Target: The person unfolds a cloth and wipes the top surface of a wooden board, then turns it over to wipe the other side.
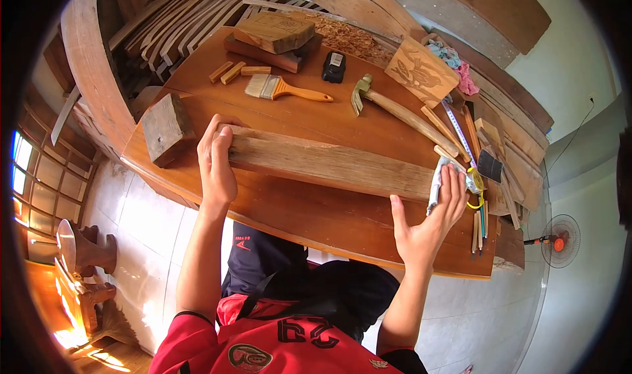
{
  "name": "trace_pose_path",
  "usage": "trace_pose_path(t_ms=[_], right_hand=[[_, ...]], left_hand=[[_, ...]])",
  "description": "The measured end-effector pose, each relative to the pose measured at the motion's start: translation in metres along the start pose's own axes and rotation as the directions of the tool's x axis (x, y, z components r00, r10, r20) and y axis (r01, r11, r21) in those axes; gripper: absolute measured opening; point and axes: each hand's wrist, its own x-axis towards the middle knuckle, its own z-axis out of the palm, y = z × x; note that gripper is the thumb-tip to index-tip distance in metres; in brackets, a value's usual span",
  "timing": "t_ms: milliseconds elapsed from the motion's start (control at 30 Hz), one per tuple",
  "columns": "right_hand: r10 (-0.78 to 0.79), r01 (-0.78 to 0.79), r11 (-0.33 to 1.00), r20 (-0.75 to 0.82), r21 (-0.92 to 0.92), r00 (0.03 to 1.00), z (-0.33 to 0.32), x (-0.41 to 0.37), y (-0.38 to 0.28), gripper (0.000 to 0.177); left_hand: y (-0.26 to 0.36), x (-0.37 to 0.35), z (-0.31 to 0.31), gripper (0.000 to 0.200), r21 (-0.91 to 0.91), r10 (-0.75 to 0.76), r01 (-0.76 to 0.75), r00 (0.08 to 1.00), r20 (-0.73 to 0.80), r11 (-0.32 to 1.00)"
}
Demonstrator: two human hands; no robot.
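A long wooden board (329,161) lies across the table in front of me, held at its left end by my left hand (217,160), the fingers wrapped over the end and the thumb on top. At the other end, my right hand (429,219) keeps a white cloth (435,186) under its fingers against the board, with the thumb spread along the near edge. Part of the cloth is hidden by those fingers. Beyond the board are a paintbrush (286,89) and a claw hammer (408,114), its handle running toward my right hand.
A dark wood block (168,130) stands left on the table (296,226). Farther back are small wood pieces (232,72), stacked blocks (273,33), a black device (334,67) and a carved panel (422,70). Pencils (480,226) and a tape measure (454,120) lie right.
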Motion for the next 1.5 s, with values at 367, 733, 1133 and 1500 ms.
trace_pose_path(t_ms=[367, 733, 1133, 1500], right_hand=[[-0.01, 0.01, 0.999, -0.012, 0.035, 1.0, 0.0024, -0.0014, 0.0009, 0.095], [-0.016, 0.016, 0.999, -0.021, 0.034, 1.0, 0.0032, -0.0017, 0.0018, 0.095], [-0.005, 0.006, 1.0, -0.015, 0.022, 1.0, 0.0024, -0.0037, 0.0005, 0.096], [-0.003, 0.003, 0.999, -0.02, 0.038, 1.0, 0.004, -0.0042, 0.0004, 0.095]], left_hand=[[0.0006, -0.0005, 0.0011, 0.039, 0.014, 0.033, -0.033, 0.999, -0.015, 0.999], [0.0, -0.0022, 0.0011, 0.032, -0.058, 0.053, -0.053, 0.999, -0.011, 0.997], [0.001, -0.0022, 0.0013, 0.034, -0.038, 0.056, -0.056, 0.998, -0.013, 0.998], [-0.0008, -0.0028, 0.0016, 0.039, -0.011, 0.016, -0.016, 0.999, -0.028, 1.0]])
